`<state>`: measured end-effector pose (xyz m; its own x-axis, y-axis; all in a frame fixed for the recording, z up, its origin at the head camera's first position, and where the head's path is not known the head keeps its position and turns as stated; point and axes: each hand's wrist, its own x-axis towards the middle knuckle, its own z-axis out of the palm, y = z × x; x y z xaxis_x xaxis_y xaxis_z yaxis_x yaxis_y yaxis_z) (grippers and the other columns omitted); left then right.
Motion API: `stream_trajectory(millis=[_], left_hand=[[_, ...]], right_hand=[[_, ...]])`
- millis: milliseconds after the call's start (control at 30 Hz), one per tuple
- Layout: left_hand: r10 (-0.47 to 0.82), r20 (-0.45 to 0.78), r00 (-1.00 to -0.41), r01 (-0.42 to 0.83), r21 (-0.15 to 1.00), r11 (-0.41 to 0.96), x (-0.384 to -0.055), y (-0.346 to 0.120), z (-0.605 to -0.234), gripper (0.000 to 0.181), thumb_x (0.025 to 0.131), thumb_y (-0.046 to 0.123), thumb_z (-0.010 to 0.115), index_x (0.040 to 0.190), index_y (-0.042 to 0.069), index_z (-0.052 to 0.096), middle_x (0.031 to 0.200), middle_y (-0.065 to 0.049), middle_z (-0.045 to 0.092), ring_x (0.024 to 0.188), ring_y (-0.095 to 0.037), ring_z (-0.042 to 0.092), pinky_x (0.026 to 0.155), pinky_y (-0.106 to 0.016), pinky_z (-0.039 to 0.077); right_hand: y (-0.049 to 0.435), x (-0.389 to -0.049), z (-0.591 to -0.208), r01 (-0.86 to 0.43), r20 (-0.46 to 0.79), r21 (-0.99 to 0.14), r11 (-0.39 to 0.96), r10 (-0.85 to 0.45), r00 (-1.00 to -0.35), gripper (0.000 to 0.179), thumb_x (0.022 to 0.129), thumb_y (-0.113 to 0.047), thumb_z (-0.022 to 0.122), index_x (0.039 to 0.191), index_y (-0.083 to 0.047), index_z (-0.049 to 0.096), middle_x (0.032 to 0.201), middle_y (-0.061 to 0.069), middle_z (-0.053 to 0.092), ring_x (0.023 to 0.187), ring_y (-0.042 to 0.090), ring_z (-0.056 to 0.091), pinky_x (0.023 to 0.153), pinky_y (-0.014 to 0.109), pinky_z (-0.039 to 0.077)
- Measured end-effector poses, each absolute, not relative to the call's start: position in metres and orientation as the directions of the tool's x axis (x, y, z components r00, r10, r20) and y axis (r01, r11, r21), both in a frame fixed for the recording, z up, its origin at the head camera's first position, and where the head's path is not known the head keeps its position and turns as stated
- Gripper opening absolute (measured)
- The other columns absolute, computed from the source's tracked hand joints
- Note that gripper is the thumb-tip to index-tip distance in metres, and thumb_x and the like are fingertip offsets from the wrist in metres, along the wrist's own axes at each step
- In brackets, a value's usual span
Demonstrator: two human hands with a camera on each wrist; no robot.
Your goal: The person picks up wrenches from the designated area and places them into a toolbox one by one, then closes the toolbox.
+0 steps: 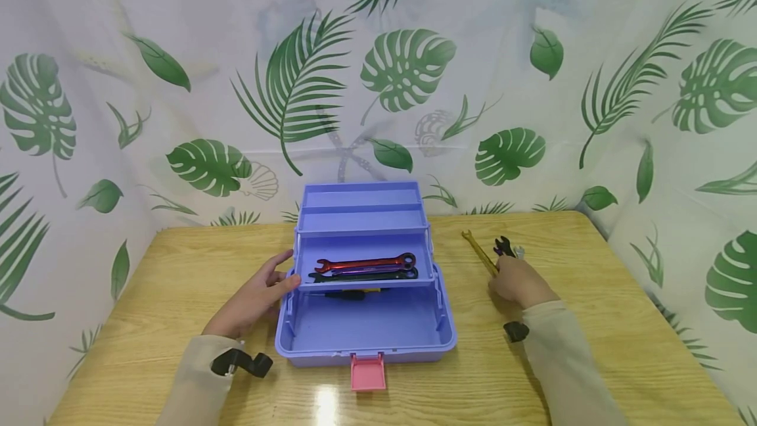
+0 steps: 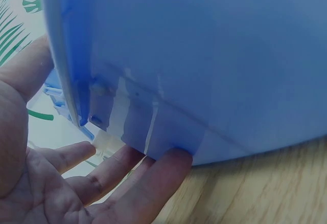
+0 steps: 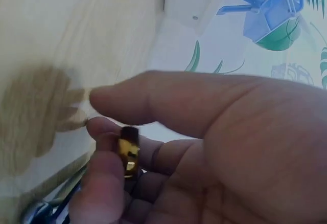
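Note:
A blue-purple toolbox (image 1: 365,331) stands with its tiers raised. My left hand (image 1: 254,298) is at its left side: the thumb lies at the corner of the lower tray (image 1: 307,252), and in the left wrist view relaxed fingers (image 2: 148,188) touch the outer wall (image 2: 245,81). Out to the right, my right hand (image 1: 522,281) holds a gold wrench (image 1: 480,253), whose end (image 3: 129,157) shows between the curled fingers in the right wrist view. Black and silver wrenches (image 1: 504,246) lie just beyond that hand, partly hidden by it.
In the lower tray lie a red wrench (image 1: 367,263) and darker wrenches (image 1: 363,275). A black-handled tool (image 1: 345,294) shows beneath the tray's edge. The pink latch (image 1: 368,373) hangs down in front. A leaf-patterned cloth (image 1: 414,137) backs the wooden table (image 1: 195,255).

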<state>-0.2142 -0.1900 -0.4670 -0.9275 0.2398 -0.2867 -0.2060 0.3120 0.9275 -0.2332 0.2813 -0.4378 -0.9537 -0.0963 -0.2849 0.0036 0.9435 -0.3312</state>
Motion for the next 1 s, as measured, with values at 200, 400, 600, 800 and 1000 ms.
stream_trajectory(millis=[200, 400, 600, 800, 1000], left_hand=[[0.244, -0.285, -0.927, -0.202, 0.927, 0.316, -0.213, -0.190, -0.466, 0.076, 0.087, 0.049, 0.063, 0.148, 0.034, 0.022, 0.127, -0.014, 0.053, 0.114, -0.030, 0.055, 0.090, -0.046, 0.051], [0.250, -0.286, -0.925, -0.207, 0.931, 0.302, -0.208, -0.187, -0.454, 0.074, 0.090, 0.044, 0.063, 0.149, 0.030, 0.021, 0.127, -0.017, 0.052, 0.114, -0.031, 0.055, 0.089, -0.047, 0.051], [0.246, -0.285, -0.927, -0.209, 0.933, 0.292, -0.215, -0.191, -0.468, 0.074, 0.091, 0.043, 0.062, 0.150, 0.030, 0.020, 0.128, -0.016, 0.052, 0.115, -0.031, 0.054, 0.088, -0.048, 0.051], [0.244, -0.284, -0.927, -0.214, 0.936, 0.279, -0.213, -0.190, -0.467, 0.073, 0.089, 0.046, 0.063, 0.148, 0.034, 0.022, 0.127, -0.015, 0.052, 0.114, -0.031, 0.055, 0.087, -0.046, 0.052], [0.249, -0.281, -0.927, -0.208, 0.937, 0.281, -0.213, -0.190, -0.465, 0.073, 0.087, 0.048, 0.064, 0.147, 0.036, 0.023, 0.125, -0.015, 0.053, 0.113, -0.031, 0.055, 0.086, -0.046, 0.053]], right_hand=[[0.281, -0.234, -0.438, -0.011, -0.256, -0.308, 0.951, -0.094, -0.962, 0.034, 0.089, 0.000, 0.047, 0.117, 0.018, 0.050, 0.107, 0.033, 0.057, 0.090, 0.039, 0.058, 0.070, 0.044, 0.047], [0.279, -0.233, -0.436, 0.037, -0.077, -0.350, 0.936, 0.011, -0.997, 0.027, 0.093, -0.016, 0.059, 0.070, -0.002, 0.058, 0.058, 0.006, 0.048, 0.051, 0.020, 0.044, 0.047, 0.032, 0.037], [0.279, -0.232, -0.434, 0.134, -0.074, -0.322, 0.937, 0.116, -0.990, 0.039, 0.092, -0.030, 0.060, 0.058, -0.013, 0.050, 0.054, 0.000, 0.042, 0.050, 0.017, 0.038, 0.044, 0.030, 0.030], [0.277, -0.232, -0.438, 0.162, -0.090, -0.317, 0.934, 0.141, -0.986, 0.045, 0.090, -0.031, 0.061, 0.050, -0.016, 0.048, 0.049, -0.003, 0.041, 0.048, 0.016, 0.038, 0.041, 0.029, 0.032], [0.273, -0.232, -0.437, 0.174, -0.100, -0.289, 0.942, 0.151, -0.984, 0.034, 0.088, -0.031, 0.064, 0.059, -0.012, 0.064, 0.056, 0.001, 0.054, 0.052, 0.017, 0.046, 0.041, 0.030, 0.037]])
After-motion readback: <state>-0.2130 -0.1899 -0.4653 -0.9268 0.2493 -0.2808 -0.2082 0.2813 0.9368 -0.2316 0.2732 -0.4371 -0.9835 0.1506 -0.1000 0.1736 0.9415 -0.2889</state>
